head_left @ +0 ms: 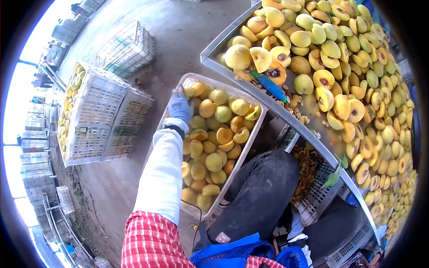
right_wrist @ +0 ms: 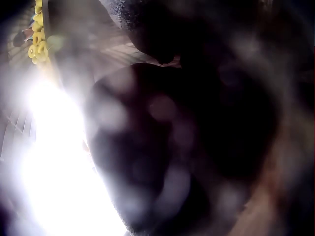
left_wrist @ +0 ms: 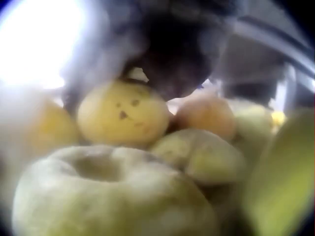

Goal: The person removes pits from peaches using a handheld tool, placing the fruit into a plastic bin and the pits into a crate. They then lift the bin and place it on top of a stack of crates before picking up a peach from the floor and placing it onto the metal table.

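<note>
My left hand (head_left: pixel 180 106), in a grey-blue glove, reaches to the far left corner of a white plastic crate (head_left: pixel 261 129) filled with yellow peaches (head_left: pixel 214 161), some whole and some halved. Its fingers and thumb hold a yellow peach (head_left: pixel 188 92) at that corner. The left wrist view shows this spotted peach (left_wrist: pixel 123 114) below the dark, blurred hand, with a greenish peach (left_wrist: pixel 108 196) close to the camera. On the right side, only a bit of grey knit (right_wrist: pixel 123 14) of my right hand catches light; the rest is dark, and I cannot tell its finger pose.
A metal-edged table (head_left: pixel 308 136) heaped with peach halves (head_left: pixel 344 107) stands at the right, a blue-handled tool (head_left: pixel 269 85) near its edge. Stacked crates (head_left: pixel 96 120) of peaches are at left, another white crate (head_left: pixel 127 47) behind. A dark crate (head_left: pixel 313 198) beneath the table holds brown pieces.
</note>
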Demonstrator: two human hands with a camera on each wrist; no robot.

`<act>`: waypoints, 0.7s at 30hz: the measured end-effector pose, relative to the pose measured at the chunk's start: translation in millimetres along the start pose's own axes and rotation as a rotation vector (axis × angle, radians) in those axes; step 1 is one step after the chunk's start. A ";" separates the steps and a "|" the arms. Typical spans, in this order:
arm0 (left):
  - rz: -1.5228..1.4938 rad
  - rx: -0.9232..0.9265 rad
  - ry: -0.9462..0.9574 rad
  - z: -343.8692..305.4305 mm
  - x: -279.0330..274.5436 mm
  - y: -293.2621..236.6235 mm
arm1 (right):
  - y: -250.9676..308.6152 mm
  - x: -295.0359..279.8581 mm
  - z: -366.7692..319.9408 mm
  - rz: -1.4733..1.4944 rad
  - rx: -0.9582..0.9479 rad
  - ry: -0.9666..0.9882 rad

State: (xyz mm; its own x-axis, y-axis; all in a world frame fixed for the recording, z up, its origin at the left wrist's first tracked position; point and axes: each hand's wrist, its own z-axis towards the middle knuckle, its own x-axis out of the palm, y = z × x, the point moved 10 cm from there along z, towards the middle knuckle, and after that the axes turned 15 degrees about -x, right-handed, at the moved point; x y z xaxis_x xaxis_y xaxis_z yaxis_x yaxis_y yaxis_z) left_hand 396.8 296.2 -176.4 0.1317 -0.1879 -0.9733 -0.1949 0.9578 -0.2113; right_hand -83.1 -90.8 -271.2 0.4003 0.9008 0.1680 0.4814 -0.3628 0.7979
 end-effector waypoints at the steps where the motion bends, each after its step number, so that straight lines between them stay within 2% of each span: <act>1: 0.047 0.017 -0.009 -4.1 6.5 -0.4 | 4.2 3.2 2.8 -0.031 0.004 -0.003; 4: 0.193 0.129 -0.024 -17.3 11.1 -0.1 | 4.8 12.3 14.3 -0.081 0.026 -0.003; 5: 0.135 0.087 0.087 -12.2 8.8 4.6 | 3.0 13.3 16.7 -0.088 0.034 -0.004; 7: 0.273 -0.068 0.298 -6.6 13.2 5.0 | 1.1 16.3 21.4 -0.098 0.046 -0.003; 10: 0.381 0.035 0.228 9.8 32.6 -9.2 | 0.8 21.0 27.1 -0.115 0.062 -0.001; 13: 0.185 0.017 0.252 37.2 33.9 -15.5 | -1.6 22.4 29.5 -0.120 0.077 -0.003; 15: 0.209 -0.130 0.254 56.8 36.4 -24.9 | 0.5 19.1 29.7 -0.137 0.073 -0.009; 18: 0.193 -0.013 0.275 65.0 47.7 -22.2 | 3.6 15.2 25.5 -0.152 0.054 -0.024; 21: 0.316 -0.024 0.392 59.8 46.7 -18.9 | 6.1 10.6 21.7 -0.159 0.030 -0.033</act>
State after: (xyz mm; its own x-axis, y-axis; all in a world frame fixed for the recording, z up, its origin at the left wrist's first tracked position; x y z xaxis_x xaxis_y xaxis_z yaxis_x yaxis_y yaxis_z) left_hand 464.7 282.3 -212.5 -0.3114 0.0389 -0.9495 -0.1888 0.9767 0.1019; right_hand -59.1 -88.7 -277.1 0.3421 0.9394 0.0212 0.5638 -0.2233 0.7951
